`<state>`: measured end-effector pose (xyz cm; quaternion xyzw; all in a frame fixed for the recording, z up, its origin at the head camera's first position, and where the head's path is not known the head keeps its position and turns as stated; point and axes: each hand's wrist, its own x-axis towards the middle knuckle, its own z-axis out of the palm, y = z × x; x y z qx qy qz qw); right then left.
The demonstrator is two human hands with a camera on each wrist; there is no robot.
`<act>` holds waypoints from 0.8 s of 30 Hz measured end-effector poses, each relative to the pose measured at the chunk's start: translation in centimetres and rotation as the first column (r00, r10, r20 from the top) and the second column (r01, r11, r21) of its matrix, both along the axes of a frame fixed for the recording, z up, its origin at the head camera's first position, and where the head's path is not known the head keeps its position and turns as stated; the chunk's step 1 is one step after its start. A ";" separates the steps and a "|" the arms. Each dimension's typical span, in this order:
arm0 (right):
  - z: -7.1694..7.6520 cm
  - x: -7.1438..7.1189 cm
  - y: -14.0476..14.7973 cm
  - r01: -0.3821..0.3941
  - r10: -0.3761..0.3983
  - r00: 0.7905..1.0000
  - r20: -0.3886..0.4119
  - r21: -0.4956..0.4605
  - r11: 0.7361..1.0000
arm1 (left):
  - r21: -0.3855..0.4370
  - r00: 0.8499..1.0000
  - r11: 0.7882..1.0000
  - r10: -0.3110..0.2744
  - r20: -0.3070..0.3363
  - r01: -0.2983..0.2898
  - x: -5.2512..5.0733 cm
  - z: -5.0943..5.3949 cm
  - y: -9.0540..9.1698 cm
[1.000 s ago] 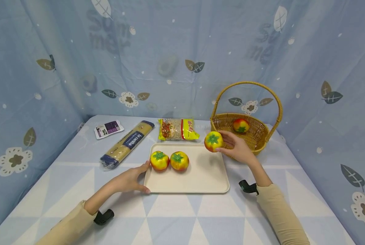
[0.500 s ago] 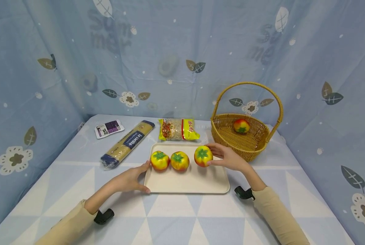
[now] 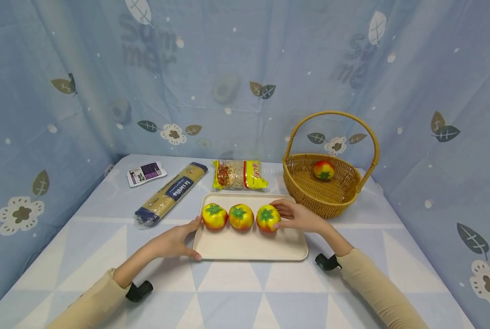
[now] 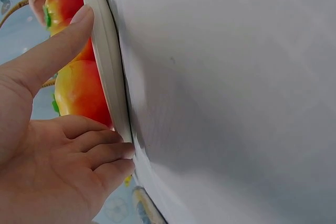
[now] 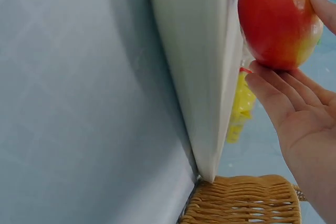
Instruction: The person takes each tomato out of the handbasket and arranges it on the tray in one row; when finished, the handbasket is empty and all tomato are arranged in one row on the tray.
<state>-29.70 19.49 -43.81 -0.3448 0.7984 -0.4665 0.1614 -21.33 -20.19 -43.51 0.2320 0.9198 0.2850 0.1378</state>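
Observation:
My right hand (image 3: 296,216) holds a red-and-yellow, persimmon-like fruit (image 3: 266,219) between thumb and fingers, over the right half of the cream tray (image 3: 228,249). In the right wrist view this fruit (image 5: 278,22) shows its red side, with the fingers beneath and the thumb on top. Two similar fruits, the left one (image 3: 214,216) and the middle one (image 3: 241,216), sit on the tray with green calyxes facing up. My left hand (image 3: 173,242) rests at the tray's left edge, thumb and fingers spread; its fingertips (image 4: 123,150) touch the rim.
A wicker basket (image 3: 311,196) with a tall handle stands behind the tray at right, one more fruit (image 3: 324,170) inside. Behind the tray lies a yellow food bag (image 3: 240,174). A spaghetti packet (image 3: 172,194) and a white-and-purple pouch (image 3: 146,174) lie to the left.
My right hand has carried the fruit from beside the basket leftward and down to the tray, next to the middle fruit. The left hand has stayed at the tray's edge.

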 end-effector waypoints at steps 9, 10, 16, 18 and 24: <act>-0.6 -0.3 -0.4 0.009 -0.009 1.000 0.015 -0.003 1.000 | 0.000 1.000 1.000 -0.003 0.003 0.003 0.0 -0.1 0.0; -0.6 -0.3 -0.4 0.007 -0.007 1.000 0.016 -0.004 1.000 | 0.003 1.000 1.000 -0.005 0.000 0.005 0.0 -0.1 0.0; -0.9 -0.4 -0.5 -0.006 0.006 1.000 0.017 -0.005 1.000 | 0.003 1.000 1.000 -0.003 -0.002 0.003 0.0 -0.1 -0.1; -0.9 -0.4 -0.5 -0.005 0.004 1.000 0.015 0.008 1.000 | 0.000 1.000 1.000 -0.005 -0.006 0.005 0.1 -0.1 -0.1; -0.5 -0.2 -0.4 0.023 -0.022 1.000 -0.015 0.092 0.995 | 0.009 1.000 1.000 -0.017 -0.021 0.017 0.0 0.0 -0.1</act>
